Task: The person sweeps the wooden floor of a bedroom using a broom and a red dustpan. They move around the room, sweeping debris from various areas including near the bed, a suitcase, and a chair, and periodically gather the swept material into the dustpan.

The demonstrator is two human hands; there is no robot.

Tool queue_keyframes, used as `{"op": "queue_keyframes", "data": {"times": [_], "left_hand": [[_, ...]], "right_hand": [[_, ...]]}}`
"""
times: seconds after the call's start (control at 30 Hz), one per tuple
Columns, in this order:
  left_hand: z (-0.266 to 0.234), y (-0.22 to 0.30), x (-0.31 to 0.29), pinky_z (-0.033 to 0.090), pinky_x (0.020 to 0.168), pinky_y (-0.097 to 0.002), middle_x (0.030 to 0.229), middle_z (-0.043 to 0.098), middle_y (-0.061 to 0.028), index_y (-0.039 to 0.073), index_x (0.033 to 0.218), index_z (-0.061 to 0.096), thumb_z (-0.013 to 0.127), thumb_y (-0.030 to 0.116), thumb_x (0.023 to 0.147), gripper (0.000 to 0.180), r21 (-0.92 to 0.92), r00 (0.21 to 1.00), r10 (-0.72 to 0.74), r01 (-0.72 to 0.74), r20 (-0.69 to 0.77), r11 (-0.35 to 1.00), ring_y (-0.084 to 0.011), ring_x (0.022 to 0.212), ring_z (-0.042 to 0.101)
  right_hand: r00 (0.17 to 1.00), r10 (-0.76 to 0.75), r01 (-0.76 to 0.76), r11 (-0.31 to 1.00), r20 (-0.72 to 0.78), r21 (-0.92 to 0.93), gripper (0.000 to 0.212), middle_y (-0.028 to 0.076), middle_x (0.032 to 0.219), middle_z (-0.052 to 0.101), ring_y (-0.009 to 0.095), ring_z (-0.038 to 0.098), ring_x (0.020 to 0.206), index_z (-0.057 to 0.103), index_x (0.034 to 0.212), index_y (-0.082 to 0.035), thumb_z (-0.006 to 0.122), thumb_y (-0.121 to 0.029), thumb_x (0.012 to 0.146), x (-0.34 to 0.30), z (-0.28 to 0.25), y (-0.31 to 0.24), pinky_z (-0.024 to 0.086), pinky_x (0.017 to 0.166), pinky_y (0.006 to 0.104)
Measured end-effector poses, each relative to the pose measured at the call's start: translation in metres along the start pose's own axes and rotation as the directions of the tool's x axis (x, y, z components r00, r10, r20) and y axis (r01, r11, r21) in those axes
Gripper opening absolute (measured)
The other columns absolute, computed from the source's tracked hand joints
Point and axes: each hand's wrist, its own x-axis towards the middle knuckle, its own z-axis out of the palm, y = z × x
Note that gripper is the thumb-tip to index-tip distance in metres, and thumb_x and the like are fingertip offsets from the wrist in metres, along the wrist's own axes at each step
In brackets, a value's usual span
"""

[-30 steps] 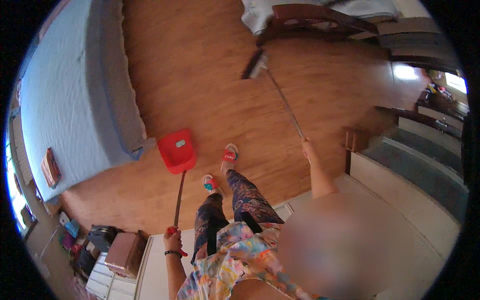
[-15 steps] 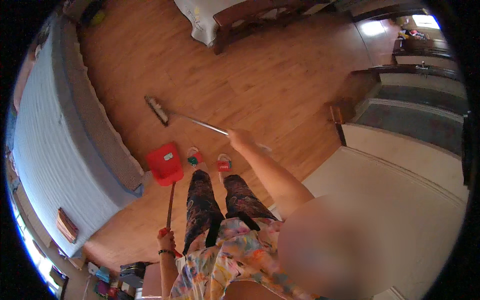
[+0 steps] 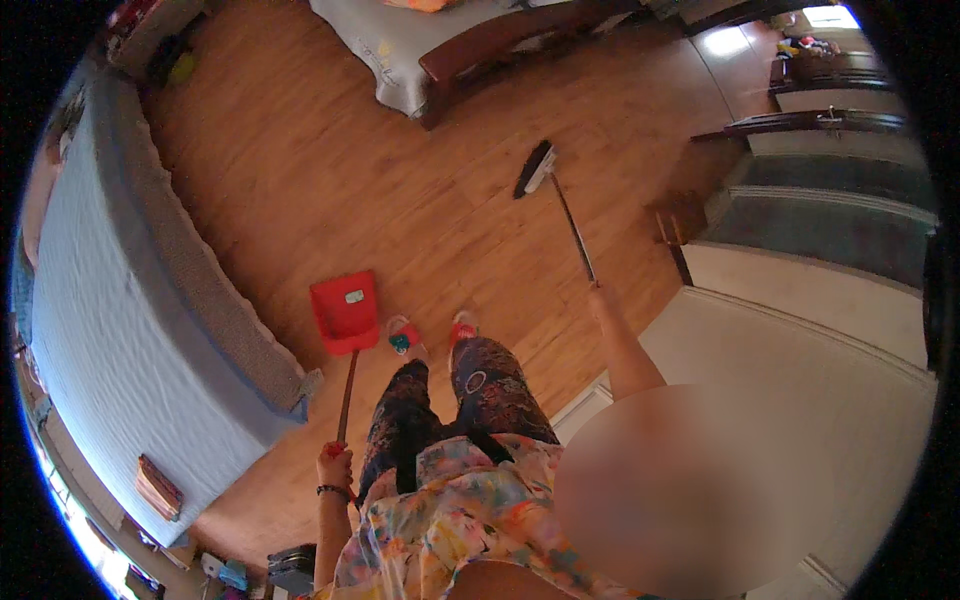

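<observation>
My right hand (image 3: 601, 300) grips the upper end of a broom's thin handle, out to my right. The broom (image 3: 537, 170) has a white head with dark bristles, which is over the wooden floor ahead and to the right. At my left side, my left hand (image 3: 335, 468) is wrapped round the handle of a long-handled red dustpan (image 3: 345, 318). Its pan is low in front of my left foot, with a pale label inside; I cannot make out any dirt in it. Broom and dustpan are well apart.
On the left stands a bed with a light blue cover (image 3: 120, 300), a folded striped item (image 3: 160, 487) lying on it. Another bed with a dark wooden frame (image 3: 500, 50) is at the far side. A pale cabinet (image 3: 760, 350) and a dark door (image 3: 830, 125) are on the right.
The broom has swung from near the dustpan out to the far right, my right hand moving right with it. My left hand still holds the dustpan, which has shifted slightly.
</observation>
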Motion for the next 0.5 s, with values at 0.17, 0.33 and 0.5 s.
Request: {"op": "queue_keyframes", "data": {"times": [0.17,0.33,0.5], "left_hand": [[0.009,0.038,0.008,0.029,0.030,-0.0227,0.051,0.043,0.0002,0.010,0.083,0.053,0.055,0.005,0.072,0.013,-0.156,0.999,0.027,-0.020,0.046,0.987,-0.0091,0.035,0.038],[0.043,0.082,0.011,0.028,0.031,-0.0224,0.053,0.044,0.0004,0.010,0.085,0.053,0.055,0.005,0.073,0.014,0.078,0.997,0.059,-0.055,-0.050,0.995,-0.0089,0.035,0.036],[0.076,0.119,0.006,0.030,0.032,-0.0233,0.055,0.046,0.0000,0.010,0.085,0.054,0.055,0.004,0.070,0.016,0.210,0.998,0.052,-0.042,-0.041,0.977,-0.0085,0.037,0.037]], "right_hand": [[0.999,0.015,-0.023,0.975,0.037,0.222,0.024,0.002,0.051,0.040,0.012,0.038,0.035,0.055,0.090,-0.006,0.040,-0.025,0.087,0.006,0.010,-0.042,0.028,0.031,0.0306],[0.992,-0.009,0.016,0.998,0.129,-0.053,0.022,0.007,0.055,0.047,0.015,0.045,0.040,0.051,0.094,-0.010,0.040,-0.029,0.087,0.095,0.054,-0.061,0.034,0.034,0.0304],[0.992,-0.114,0.124,0.966,0.055,-0.226,0.026,0.014,0.073,0.056,0.024,0.055,0.060,0.050,0.097,-0.007,0.039,-0.028,0.086,0.154,0.067,-0.023,0.043,0.048,0.0373]]}}
